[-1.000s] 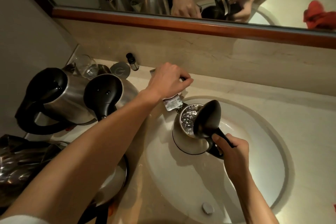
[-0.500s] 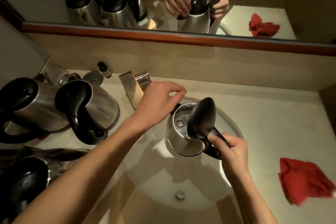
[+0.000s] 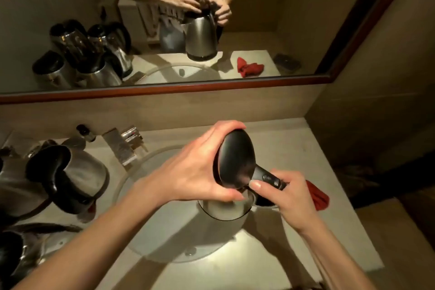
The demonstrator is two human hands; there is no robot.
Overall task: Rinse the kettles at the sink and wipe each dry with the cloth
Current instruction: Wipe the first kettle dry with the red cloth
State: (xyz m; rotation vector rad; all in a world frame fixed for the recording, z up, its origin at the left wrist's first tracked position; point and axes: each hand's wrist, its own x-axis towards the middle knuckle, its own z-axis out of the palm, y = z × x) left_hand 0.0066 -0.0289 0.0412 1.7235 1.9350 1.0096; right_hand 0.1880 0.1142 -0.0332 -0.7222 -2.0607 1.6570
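I hold a steel kettle (image 3: 227, 209) upright over the round sink (image 3: 146, 214). Its black lid (image 3: 235, 160) is raised and tilted. My left hand (image 3: 200, 167) curls round the left side of the lid and the kettle's rim. Around the black handle (image 3: 270, 180) my right hand (image 3: 292, 198) keeps a grip, with the thumb near the lid hinge. A red cloth (image 3: 317, 198) lies on the counter to the right, partly hidden behind my right hand.
More steel kettles with black lids stand at the left: one (image 3: 70, 179) beside the sink, another (image 3: 16, 254) at the lower left edge. The tap (image 3: 122, 146) stands behind the sink. A mirror (image 3: 306, 19) covers the wall above. A wall closes the right side.
My left hand left the tap and came onto the kettle's lid. The kettle was lifted up and toward me, away from the tap. The camera tilted up and right.
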